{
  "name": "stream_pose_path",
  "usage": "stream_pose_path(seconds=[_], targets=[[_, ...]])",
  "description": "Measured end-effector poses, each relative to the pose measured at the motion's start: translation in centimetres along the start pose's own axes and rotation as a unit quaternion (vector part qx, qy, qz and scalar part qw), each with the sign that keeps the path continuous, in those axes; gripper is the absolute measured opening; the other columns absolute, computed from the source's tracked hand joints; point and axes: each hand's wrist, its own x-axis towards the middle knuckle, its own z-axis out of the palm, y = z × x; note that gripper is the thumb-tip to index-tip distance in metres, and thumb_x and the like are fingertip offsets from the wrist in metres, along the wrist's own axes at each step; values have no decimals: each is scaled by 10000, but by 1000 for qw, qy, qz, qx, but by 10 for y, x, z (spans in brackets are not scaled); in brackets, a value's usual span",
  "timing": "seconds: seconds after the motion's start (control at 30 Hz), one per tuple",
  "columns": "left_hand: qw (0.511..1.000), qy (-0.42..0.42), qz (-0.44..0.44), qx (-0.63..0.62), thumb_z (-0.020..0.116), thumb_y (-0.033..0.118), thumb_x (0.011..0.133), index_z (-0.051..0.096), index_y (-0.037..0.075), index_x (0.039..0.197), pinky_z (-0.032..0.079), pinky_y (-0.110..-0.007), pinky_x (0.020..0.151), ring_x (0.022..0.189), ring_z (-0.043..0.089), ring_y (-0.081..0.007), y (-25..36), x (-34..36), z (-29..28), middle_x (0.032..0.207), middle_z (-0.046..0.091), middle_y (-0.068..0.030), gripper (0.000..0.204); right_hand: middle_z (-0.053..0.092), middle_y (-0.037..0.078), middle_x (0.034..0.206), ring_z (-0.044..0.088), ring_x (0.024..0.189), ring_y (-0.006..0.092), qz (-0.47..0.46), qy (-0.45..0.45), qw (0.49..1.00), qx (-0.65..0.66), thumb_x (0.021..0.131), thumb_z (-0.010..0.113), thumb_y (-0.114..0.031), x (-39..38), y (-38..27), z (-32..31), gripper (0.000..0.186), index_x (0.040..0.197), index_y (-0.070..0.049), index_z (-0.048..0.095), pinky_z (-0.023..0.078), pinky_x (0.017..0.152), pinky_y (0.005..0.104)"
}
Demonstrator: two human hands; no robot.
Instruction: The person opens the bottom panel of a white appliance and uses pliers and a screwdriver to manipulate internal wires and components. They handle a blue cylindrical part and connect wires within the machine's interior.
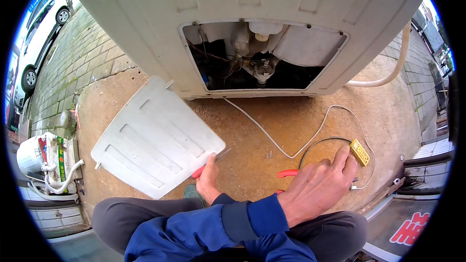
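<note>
My forearms cross, the left over the right. My left hand (318, 184) is at the right, back upward, fingers bent down and together; what they hold, if anything, is hidden. Beneath it, the red handles of a hand tool (288, 173) stick out, and a yellow power strip (359, 152) lies just past the fingertips. My right hand (208, 180) is closed round a red-handled screwdriver (197, 172), its thin shaft pointing away. This hand is at the near right corner of a white ribbed panel (155, 140). Beyond stands a white appliance (145, 0) with an opening showing a pump-like part (263, 70).
A white cord (264, 133) loops over the concrete floor, with a black cable (315, 143) inside it. A pale hose (400, 58) curves at the appliance's right. White pipes and a bucket (30, 156) stand at the left. Parked cars (46, 34) are at the far left.
</note>
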Motion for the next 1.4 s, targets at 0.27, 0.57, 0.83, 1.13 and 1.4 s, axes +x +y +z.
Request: stream_pose_path(seconds=[0.27,0.57,0.83,1.13,1.4], targets=[[989,-113,-96,-1,608,55,876,542,8,994,544,-474,538,693,689,-378,-32,-1,-6,988,598,-169,143,665,192,698,651,616,295,54,-352,692,-628,969,596,-535,-40,138,-86,572,775,-4,680,496,621,425],[992,-74,-102,-23,636,148,919,602,31,959,527,-488,652,757,656,-392,-51,20,-14,850,621,-159,128,644,133,673,628,641,239,-146,-227,783,-561,944,668,-415,29,-58,-12,428,842,1,665,462,600,423],[961,109,-256,-1,776,315,874,688,-28,990,511,-316,593,632,621,-168,-121,41,-89,736,671,-103,372,637,70,704,617,695,172,-360,-79,862,-349,982,653,-247,31,-202,11,267,964,19,658,476,628,349],[973,27,-229,-4,677,263,953,647,-25,878,475,-370,600,617,579,-192,-168,20,-62,702,637,-136,299,682,63,794,595,743,113,-482,-151,824,-258,940,632,-94,0,-215,30,167,961,71,635,474,639,300],[955,37,-294,-30,639,279,959,619,-33,855,475,-439,632,661,593,-367,-197,9,-59,703,617,-204,330,626,24,752,544,699,82,-443,-90,828,-332,946,633,-77,5,-217,30,162,976,81,620,440,591,276]])
